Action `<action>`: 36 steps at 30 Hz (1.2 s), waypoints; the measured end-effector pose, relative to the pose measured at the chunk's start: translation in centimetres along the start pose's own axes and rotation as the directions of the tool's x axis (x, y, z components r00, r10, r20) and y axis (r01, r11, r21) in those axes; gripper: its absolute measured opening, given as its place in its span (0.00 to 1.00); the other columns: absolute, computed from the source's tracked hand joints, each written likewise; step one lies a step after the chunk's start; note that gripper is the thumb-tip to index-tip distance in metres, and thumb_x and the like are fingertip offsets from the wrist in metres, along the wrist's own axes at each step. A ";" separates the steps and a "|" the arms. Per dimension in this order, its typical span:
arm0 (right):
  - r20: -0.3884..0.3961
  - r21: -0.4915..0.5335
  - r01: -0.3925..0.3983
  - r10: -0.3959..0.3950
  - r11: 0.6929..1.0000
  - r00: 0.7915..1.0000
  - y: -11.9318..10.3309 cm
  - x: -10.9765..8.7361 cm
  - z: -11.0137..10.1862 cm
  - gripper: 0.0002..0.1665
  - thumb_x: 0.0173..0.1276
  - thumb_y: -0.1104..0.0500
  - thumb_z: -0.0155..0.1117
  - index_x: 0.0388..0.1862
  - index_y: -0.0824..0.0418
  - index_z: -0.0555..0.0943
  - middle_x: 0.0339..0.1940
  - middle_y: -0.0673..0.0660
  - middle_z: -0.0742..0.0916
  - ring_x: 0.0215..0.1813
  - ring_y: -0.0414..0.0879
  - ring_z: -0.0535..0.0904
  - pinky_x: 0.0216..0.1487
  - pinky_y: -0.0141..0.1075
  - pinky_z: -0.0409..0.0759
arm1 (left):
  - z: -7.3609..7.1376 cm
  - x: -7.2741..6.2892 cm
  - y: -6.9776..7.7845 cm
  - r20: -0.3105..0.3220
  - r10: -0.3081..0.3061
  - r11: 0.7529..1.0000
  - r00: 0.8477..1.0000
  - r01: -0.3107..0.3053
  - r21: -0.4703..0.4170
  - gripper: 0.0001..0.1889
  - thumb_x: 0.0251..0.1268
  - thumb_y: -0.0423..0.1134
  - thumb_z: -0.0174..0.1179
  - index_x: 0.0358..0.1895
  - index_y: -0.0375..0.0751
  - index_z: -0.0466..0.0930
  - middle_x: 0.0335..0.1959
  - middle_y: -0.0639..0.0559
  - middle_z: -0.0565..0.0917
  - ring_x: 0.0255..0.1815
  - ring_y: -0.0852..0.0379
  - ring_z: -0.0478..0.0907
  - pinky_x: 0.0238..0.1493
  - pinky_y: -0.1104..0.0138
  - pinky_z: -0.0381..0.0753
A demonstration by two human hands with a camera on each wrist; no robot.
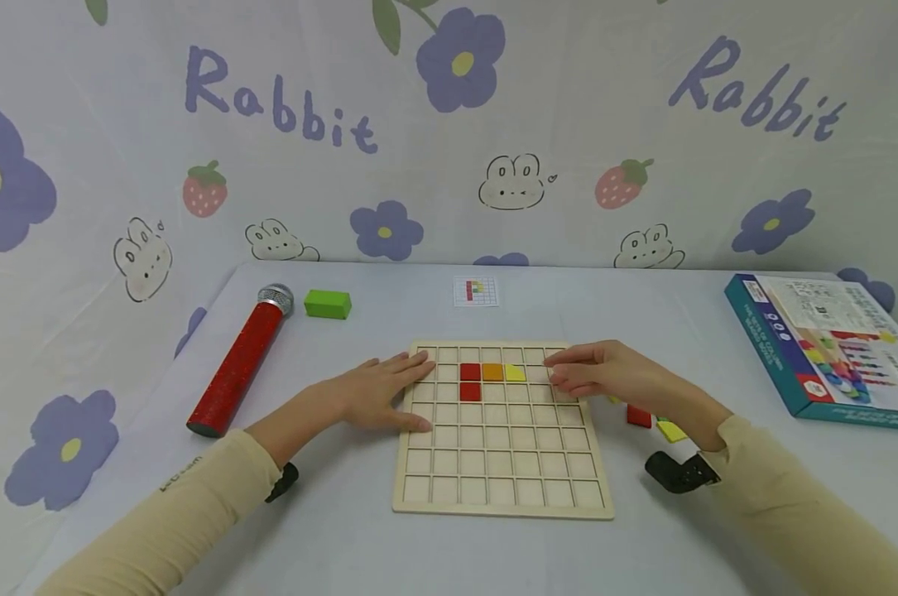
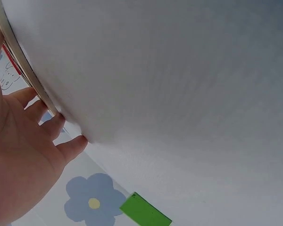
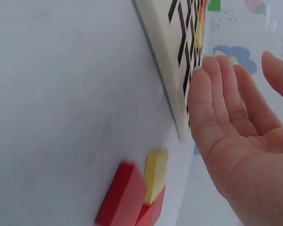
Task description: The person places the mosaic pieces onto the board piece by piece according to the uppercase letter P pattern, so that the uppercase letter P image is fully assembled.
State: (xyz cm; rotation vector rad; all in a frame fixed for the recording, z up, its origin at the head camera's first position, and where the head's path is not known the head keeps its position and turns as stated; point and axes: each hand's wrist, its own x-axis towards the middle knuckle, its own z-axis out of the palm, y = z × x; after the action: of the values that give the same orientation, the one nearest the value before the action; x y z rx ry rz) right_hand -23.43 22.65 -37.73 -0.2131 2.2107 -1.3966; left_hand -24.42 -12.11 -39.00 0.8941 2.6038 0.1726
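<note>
A wooden grid board (image 1: 504, 515) lies flat on the white table, divided into square cells. Two red tiles (image 1: 470, 391), an orange tile (image 1: 492, 372) and a yellow tile (image 1: 515, 373) sit in its upper cells. My left hand (image 1: 380, 392) rests with spread fingers on the board's left edge; the left wrist view shows its fingertips (image 2: 77, 143) along that side. Over the board's right edge is my right hand (image 1: 605, 374), its fingers extended and nothing held. Below its wrist lie loose red tiles (image 3: 125, 195) and a yellow tile (image 3: 155, 174), partly hidden in the head view.
At the left lies a red microphone (image 1: 240, 360) with a green block (image 1: 327, 304) nearby. A small pattern card (image 1: 476, 291) is behind the board. A teal-edged game box (image 1: 828, 348) stands far right. Printed cloth (image 1: 434, 165) hangs behind the table.
</note>
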 end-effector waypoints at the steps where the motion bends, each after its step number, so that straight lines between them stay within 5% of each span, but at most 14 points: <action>1: -0.006 -0.006 0.000 0.000 1.000 1.000 0.2 -0.3 -0.4 0.33 0.68 0.49 0.63 0.66 0.66 0.70 0.57 0.61 0.80 0.54 0.50 0.79 0.55 0.38 0.77 | 0.0 0.0 0.0 0.000 -0.002 1.000 1.000 0.002 0.001 0.49 0.59 0.70 0.53 0.77 0.50 0.44 0.77 0.54 0.43 0.76 0.51 0.37 0.71 0.49 0.42; 15: -0.059 -0.151 0.032 -0.041 0.988 0.997 3.0 -3.7 -4.0 0.36 0.69 0.44 0.59 0.69 0.64 0.67 0.63 0.64 0.76 0.56 0.53 0.78 0.55 0.41 0.76 | -0.1 0.1 0.2 0.003 -0.015 1.000 1.000 0.015 0.006 0.50 0.58 0.70 0.53 0.77 0.50 0.44 0.77 0.54 0.43 0.76 0.51 0.37 0.72 0.50 0.42; 27: -0.055 -0.229 0.072 -0.087 0.971 0.995 4.1 -5.2 -4.8 0.32 0.70 0.48 0.59 0.67 0.64 0.70 0.63 0.63 0.76 0.63 0.59 0.68 0.60 0.58 0.69 | -0.1 0.1 0.2 0.002 -0.019 1.000 1.000 0.019 -0.003 0.49 0.58 0.70 0.53 0.77 0.50 0.44 0.77 0.53 0.43 0.76 0.50 0.37 0.71 0.49 0.42; 36: -0.010 -0.247 0.135 -0.142 0.960 0.990 4.2 -5.4 -4.7 0.28 0.68 0.60 0.63 0.64 0.67 0.71 0.53 0.62 0.81 0.54 0.55 0.77 0.50 0.33 0.78 | -0.2 0.0 0.3 0.001 -0.002 1.000 1.000 0.002 -0.025 0.49 0.60 0.68 0.54 0.77 0.48 0.45 0.77 0.52 0.44 0.76 0.49 0.38 0.71 0.48 0.42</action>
State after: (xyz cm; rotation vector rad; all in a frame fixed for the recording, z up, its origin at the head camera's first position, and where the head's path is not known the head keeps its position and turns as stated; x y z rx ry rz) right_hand -20.59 30.41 -38.00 -0.4460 2.4306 -1.1979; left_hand -24.30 -11.92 -38.76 0.8830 2.5955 0.2035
